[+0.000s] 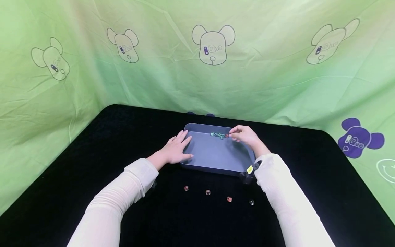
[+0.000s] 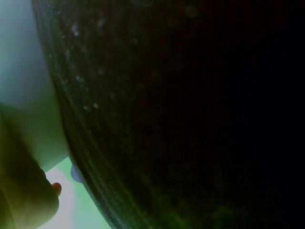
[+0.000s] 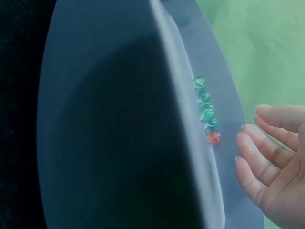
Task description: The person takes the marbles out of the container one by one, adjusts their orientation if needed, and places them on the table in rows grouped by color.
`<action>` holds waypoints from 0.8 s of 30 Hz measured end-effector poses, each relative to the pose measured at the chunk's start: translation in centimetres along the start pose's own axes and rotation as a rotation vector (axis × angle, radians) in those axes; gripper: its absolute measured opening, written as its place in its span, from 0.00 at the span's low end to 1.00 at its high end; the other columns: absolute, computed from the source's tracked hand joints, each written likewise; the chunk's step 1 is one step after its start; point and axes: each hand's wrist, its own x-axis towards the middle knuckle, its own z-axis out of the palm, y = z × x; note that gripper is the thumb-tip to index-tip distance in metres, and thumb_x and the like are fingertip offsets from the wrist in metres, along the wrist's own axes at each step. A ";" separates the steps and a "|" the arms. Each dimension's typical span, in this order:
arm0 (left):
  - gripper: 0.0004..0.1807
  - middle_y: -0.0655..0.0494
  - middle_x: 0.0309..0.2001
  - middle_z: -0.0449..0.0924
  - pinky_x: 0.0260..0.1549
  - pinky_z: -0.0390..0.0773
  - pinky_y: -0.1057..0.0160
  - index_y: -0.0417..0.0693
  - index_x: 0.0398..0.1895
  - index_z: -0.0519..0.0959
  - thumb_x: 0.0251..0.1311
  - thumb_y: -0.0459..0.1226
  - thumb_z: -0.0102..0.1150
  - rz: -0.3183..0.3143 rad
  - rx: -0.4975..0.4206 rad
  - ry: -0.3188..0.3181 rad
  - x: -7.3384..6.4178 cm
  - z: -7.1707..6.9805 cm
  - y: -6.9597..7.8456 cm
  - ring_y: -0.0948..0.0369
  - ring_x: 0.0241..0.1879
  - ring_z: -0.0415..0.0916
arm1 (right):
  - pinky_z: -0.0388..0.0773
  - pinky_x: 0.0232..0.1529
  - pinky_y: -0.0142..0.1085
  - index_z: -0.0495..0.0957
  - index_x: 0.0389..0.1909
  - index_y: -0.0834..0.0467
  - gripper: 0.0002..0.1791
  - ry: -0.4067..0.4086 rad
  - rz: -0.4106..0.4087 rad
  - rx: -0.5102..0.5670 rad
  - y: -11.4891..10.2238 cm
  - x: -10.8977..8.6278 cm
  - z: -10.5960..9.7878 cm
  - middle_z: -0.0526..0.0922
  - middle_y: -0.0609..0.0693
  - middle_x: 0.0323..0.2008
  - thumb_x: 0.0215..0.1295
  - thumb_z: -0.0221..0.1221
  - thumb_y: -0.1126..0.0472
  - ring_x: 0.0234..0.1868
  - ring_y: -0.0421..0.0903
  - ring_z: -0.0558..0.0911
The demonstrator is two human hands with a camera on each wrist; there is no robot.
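A shallow grey-blue rectangular tray (image 1: 213, 154) lies on the black-covered table. Along its far wall sits a row of small clear marbles with green swirls (image 3: 206, 112), ending in one red marble (image 3: 214, 138) at the right. My left hand (image 1: 175, 149) rests with spread fingers over the tray's left rim. Just right of the red marble is my right hand (image 1: 246, 136), its fingers loosely bent; the right wrist view shows a gap between its fingertips and the marble, and nothing in its grasp. The left wrist view is mostly dark, with part of a hand (image 2: 28, 195) at lower left.
In front of the tray, several marbles form a loose row on the black cloth (image 1: 166, 219): a reddish marble (image 1: 186, 188), a pale one (image 1: 208, 192), an orange-red one (image 1: 229, 199) and a clear one (image 1: 251, 202). A green printed curtain (image 1: 160, 75) hangs behind the table.
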 end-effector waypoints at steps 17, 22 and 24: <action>0.41 0.50 0.67 0.33 0.57 0.42 0.52 0.49 0.66 0.47 0.54 0.58 0.43 -0.004 -0.013 -0.012 -0.1 -0.1 0.2 0.57 0.64 0.26 | 0.67 0.23 0.31 0.73 0.38 0.70 0.12 0.029 -0.017 -0.202 0.7 1.2 0.9 0.78 0.56 0.29 0.52 0.54 0.69 0.23 0.39 0.70; 0.41 0.50 0.67 0.34 0.57 0.42 0.52 0.49 0.66 0.47 0.54 0.58 0.43 -0.004 0.001 -0.002 -0.1 -0.1 0.1 0.56 0.64 0.28 | 0.67 0.29 0.33 0.72 0.41 0.71 0.15 0.021 -0.025 -0.232 1.1 1.4 1.1 0.78 0.61 0.34 0.51 0.53 0.69 0.31 0.46 0.73; 0.41 0.49 0.67 0.35 0.57 0.43 0.51 0.48 0.66 0.48 0.54 0.58 0.43 0.000 0.003 0.007 -0.1 -0.1 0.1 0.55 0.64 0.29 | 0.67 0.33 0.35 0.71 0.43 0.72 0.16 0.015 -0.030 -0.245 1.2 1.5 1.2 0.77 0.63 0.36 0.52 0.53 0.70 0.35 0.49 0.73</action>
